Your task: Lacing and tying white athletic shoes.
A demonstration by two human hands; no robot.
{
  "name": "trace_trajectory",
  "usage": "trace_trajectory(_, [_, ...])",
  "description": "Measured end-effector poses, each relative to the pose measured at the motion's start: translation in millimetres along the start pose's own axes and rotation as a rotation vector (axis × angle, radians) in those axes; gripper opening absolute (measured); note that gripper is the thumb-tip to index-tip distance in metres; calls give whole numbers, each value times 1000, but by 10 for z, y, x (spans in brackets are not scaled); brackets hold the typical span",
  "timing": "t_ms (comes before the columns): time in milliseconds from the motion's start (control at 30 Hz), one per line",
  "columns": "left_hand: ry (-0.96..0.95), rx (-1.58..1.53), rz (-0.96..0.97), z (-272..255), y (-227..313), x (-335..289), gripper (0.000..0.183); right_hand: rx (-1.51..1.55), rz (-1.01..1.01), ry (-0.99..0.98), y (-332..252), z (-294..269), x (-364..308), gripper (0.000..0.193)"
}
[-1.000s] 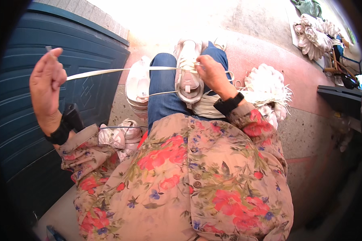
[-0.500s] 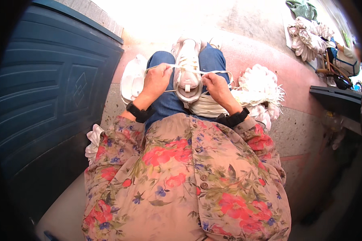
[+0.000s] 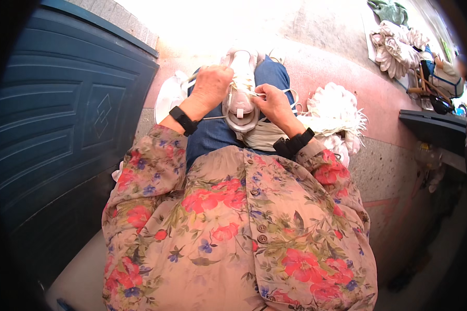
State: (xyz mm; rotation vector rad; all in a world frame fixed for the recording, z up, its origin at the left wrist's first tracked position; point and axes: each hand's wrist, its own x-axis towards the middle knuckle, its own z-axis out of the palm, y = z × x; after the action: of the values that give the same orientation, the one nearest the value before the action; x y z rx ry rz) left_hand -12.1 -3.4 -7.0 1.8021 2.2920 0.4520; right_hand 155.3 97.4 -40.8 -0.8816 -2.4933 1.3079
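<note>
- One left hand (image 3: pixel 211 85): fingers curled beside the shoelace (image 3: pixel 252 93); grip cannot be told.
- Right hand (image 3: pixel 275 103): apart from the left, clamped on the shoelace.
- White sneaker (image 3: pixel 241 106): on the jeans-clad lap (image 3: pixel 272 73), between both knees, heel nearest the wearer.
- White lace bundle (image 3: pixel 316 124): at the lap's right edge.

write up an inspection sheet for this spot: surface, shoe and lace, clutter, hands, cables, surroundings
surface: lap in blue jeans; what bears the shoe is partly hidden
shoe: white shoe between the legs, opening toward the wearer
lace: white lace drawn out to the shoe's right
clutter: white footwear at left; bundle of pale strands and white heap at right
left hand: at the lacing, grip hidden
right hand: fingers pinching the lace
cables: nothing seen
surroundings: dark blue panelled door at left, pinkish floor ahead
</note>
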Motion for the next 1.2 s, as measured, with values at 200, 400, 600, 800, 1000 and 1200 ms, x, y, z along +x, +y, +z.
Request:
trace_trajectory(200, [108,-74,-108,117,49,-72,14,57,53,-17,-29,-52,-5,21])
trace_trajectory(400, [-176,-398,-301,141,0,24,25,22,83,-36,-119,-69,33,24])
trace_trajectory(600, [-378,-53,-139,14,62,227,22,-108,170,-12,-138,14,175,25])
trace_trajectory(800, [-827,-365,-214,-89,-216,395,23,-65,140,-109,-122,82,361,22])
trace_trajectory(1000, [-585,-417,-93,57,-173,194,26,110,140,-187,3,21,439,20])
trace_trajectory(1200, [-545,-531,-381,45,-125,198,21,126,206,-205,-66,17,463,20])
